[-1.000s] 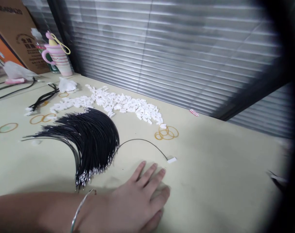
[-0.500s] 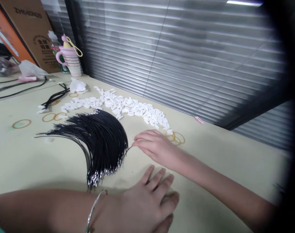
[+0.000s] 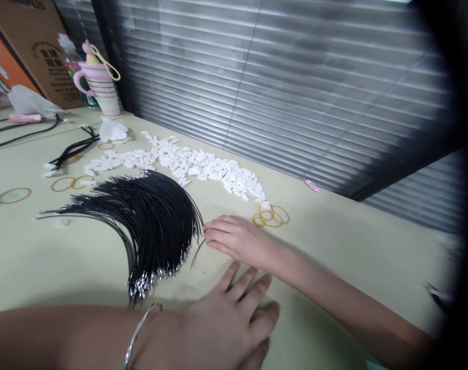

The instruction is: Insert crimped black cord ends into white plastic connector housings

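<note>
Close to the front of the table, my left hand (image 3: 236, 316) lies palm down with its fingers spread, a silver bracelet (image 3: 138, 331) on its wrist. Above it, the fingertips of my right hand (image 3: 239, 239) are closed on a thin black wire (image 3: 198, 253) at the right edge of a bundle. That bundle of black wires (image 3: 156, 221) fans out over the table, with shiny metal tips at the near ends. A pile of small white plastic connectors (image 3: 203, 165) spreads behind it. What lies under my left palm is hidden.
Loose yellow rubber bands (image 3: 272, 215) lie right of the connectors. Farther left are a tied bunch of black cables (image 3: 74, 149), crumpled white tissue (image 3: 112, 131), a pink striped cup (image 3: 103, 87), a bottle (image 3: 70, 56) and a cardboard box (image 3: 44, 46). Window blinds (image 3: 234, 77) rise behind the table.
My right hand has moved slightly closer to the bundle, and its wire now trails down from the fingertips. The view has shifted a little; my left hand stays spread in about the same place.
</note>
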The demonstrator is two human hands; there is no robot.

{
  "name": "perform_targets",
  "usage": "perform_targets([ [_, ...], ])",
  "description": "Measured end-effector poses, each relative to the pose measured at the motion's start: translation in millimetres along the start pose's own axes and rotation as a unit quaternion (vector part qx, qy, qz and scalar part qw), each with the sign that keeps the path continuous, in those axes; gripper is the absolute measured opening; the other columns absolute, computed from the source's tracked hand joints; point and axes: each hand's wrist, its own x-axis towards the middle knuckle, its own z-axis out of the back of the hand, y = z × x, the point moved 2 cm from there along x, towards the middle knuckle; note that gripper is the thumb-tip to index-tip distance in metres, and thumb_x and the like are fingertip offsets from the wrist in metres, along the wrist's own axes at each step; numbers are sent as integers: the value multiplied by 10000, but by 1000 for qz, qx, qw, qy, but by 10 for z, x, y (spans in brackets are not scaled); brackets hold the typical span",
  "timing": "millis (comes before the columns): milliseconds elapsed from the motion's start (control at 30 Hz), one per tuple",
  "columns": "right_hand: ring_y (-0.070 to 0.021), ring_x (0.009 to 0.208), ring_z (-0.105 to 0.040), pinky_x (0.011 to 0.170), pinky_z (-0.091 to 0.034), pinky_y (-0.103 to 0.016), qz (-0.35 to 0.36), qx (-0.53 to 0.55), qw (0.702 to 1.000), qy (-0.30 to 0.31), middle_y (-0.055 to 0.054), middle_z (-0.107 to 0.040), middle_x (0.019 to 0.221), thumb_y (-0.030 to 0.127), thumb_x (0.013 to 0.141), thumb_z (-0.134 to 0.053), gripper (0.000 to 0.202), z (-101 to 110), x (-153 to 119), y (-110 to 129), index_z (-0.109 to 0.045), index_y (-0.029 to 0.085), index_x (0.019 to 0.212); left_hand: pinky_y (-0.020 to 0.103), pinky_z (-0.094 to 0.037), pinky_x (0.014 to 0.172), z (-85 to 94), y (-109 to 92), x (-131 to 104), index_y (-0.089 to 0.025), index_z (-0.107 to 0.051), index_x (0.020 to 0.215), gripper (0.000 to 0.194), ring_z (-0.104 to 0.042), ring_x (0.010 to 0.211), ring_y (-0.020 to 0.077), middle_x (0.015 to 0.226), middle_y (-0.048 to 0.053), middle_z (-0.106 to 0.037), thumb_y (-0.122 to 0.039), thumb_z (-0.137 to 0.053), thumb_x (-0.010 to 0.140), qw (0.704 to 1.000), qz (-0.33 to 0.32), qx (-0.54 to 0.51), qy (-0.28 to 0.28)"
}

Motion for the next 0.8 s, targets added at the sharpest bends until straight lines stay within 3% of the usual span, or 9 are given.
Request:
perform_targets([
  [133,-128,1013,-537,880,-483,-291,-22,14,1000,4,-38,-611,1068,176,901,-443,194,-32,-29,-15,-582,192,1035,527,-241,1084,3,-3,12,-139,-388,1341,445,-244,1355,354,1460,187,-269,-331,-301,949,1000,2,-1,7],
  [333,-133,947,-548,852,-506,-296,-95,52,994,-28,-44,-612,1000,76,882,-403,311,-71,-70,-17,-523,195,1143,540,-255,1077,-43,-6,22,-136,-403,1328,433,-271,1342,353,1442,179,-307,-320,-317,947,1000,4,1,6],
  [433,-131,960,-551,861,-501,-287,-124,66,987,-80,-42,-614,1009,65,879,-395,316,-35,-109,-47,-527,190,1138,533,-262,1081,-29,0,20,-131,-398,1330,430,-264,1346,347,1446,178,-300,-310,-307,949,1000,4,-8,14],
  [500,-124,989,-552,895,-486,-283,-139,74,977,-146,-34,-615,1029,87,887,-403,283,44,-139,-68,-547,194,1106,535,-262,1084,-2,11,18,-125,-394,1329,431,-271,1343,339,1450,183,-289,-307,-288,953,1000,0,-20,13],
  [567,-115,981,-565,906,-478,-281,-187,89,953,-220,-17,-623,1020,133,892,-431,231,170,-184,-82,-574,211,1056,538,-263,1087,33,26,20,-124,-408,1314,426,-291,1332,328,1439,180,-305,-314,-289,952,999,-3,-37,5],
  [667,-114,893,-599,826,-504,-273,-298,140,887,-323,-6,-630,964,197,861,-521,135,397,-313,-63,-604,231,962,517,-259,1106,91,41,22,-151,-464,1263,375,-298,1331,301,1397,141,-372,-280,-358,927,997,-2,-68,-25],
  [800,-126,813,-609,676,-522,-248,-351,230,793,-441,-34,-610,913,188,791,-620,145,614,-634,52,-582,217,928,457,-233,1147,180,26,-14,-210,-517,1205,370,-303,1336,239,1295,69,-477,-134,-460,847,984,-10,-114,-137],
])
